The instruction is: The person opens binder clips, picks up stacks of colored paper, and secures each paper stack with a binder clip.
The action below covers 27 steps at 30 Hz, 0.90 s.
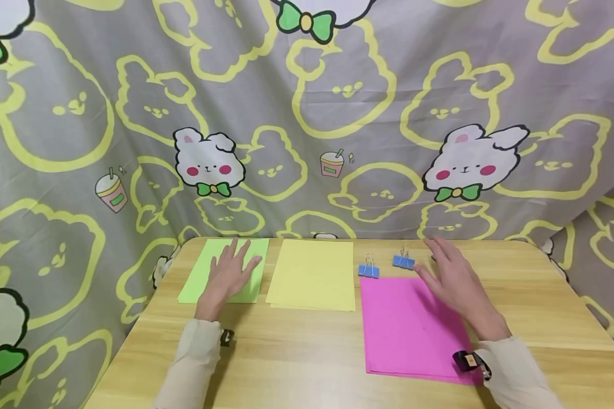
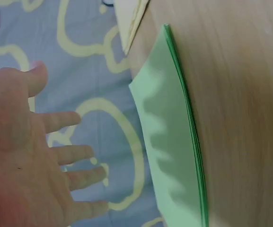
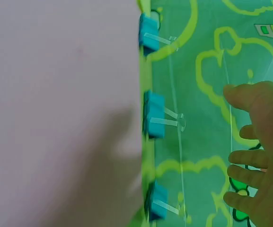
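My left hand (image 1: 228,274) hovers with fingers spread over a stack of green paper (image 1: 191,289). In the left wrist view that hand (image 2: 20,156) holds nothing, and the green stack (image 2: 169,127) lies apart from it, shaded by the fingers. Above the far right part of a pink paper stack (image 1: 409,335) is my right hand (image 1: 452,278), fingers extended and nothing in its grasp. Two blue binder clips (image 1: 369,271) stand along the pink stack's far side. The right wrist view shows three clips (image 3: 154,115) in a row; the right hand mostly hides the third from the head view.
A stack of yellow paper (image 1: 314,275) lies between the green and pink stacks. Everything rests on a wooden table (image 1: 297,358). A grey curtain with cartoon bears (image 1: 286,113) hangs right behind the table's far edge. Each wrist wears a small black camera (image 1: 227,338).
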Each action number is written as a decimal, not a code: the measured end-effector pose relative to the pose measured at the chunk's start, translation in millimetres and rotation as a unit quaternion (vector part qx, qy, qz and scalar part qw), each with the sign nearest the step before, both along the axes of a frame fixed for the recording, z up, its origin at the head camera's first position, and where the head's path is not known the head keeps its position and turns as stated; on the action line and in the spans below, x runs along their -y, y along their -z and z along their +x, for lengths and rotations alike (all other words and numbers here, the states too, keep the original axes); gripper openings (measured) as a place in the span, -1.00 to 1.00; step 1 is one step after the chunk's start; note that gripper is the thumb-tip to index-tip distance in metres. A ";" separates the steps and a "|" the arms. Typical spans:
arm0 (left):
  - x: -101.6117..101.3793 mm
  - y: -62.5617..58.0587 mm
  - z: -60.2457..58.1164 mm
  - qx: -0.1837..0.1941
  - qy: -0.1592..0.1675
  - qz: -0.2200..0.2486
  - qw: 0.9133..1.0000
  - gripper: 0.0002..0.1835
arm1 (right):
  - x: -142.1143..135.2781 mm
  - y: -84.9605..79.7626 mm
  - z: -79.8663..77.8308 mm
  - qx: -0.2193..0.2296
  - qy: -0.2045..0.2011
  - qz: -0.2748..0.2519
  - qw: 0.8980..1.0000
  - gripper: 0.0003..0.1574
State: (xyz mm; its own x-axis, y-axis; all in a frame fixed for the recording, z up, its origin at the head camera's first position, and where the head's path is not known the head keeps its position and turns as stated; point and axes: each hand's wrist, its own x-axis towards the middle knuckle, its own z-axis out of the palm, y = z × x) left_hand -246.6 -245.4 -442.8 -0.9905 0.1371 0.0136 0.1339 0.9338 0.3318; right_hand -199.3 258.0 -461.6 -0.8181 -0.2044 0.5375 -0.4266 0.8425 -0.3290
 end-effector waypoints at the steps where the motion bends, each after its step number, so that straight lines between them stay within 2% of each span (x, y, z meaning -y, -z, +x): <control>1: 1.6 0.9 -0.7 0.005 -0.004 0.004 1.000 -0.20 | 3.7 -1.3 -1.0 0.006 -0.002 -0.008 1.000 -0.14; 7: 17.6 6.0 -1.3 0.054 -0.040 0.032 0.997 -0.22 | 27.4 -6.2 -12.9 0.049 -0.032 -0.042 0.997 -0.20; 14: 31.5 7.7 5.2 0.108 -0.075 0.051 0.990 -0.24 | 51.2 2.5 -34.7 0.089 -0.055 -0.061 0.993 -0.22; 18: 34.6 6.7 7.1 0.111 -0.094 0.056 0.988 -0.25 | 61.9 9.2 -43.6 0.112 -0.067 -0.076 0.988 -0.24; 22: 39.6 6.6 11.1 0.109 -0.117 0.063 0.985 -0.27 | 68.2 17.7 -51.1 0.142 -0.060 -0.088 0.984 -0.29; 27: 50.9 9.6 16.7 0.107 -0.152 0.063 0.980 -0.28 | 77.5 25.2 -59.0 0.173 -0.055 -0.072 0.981 -0.32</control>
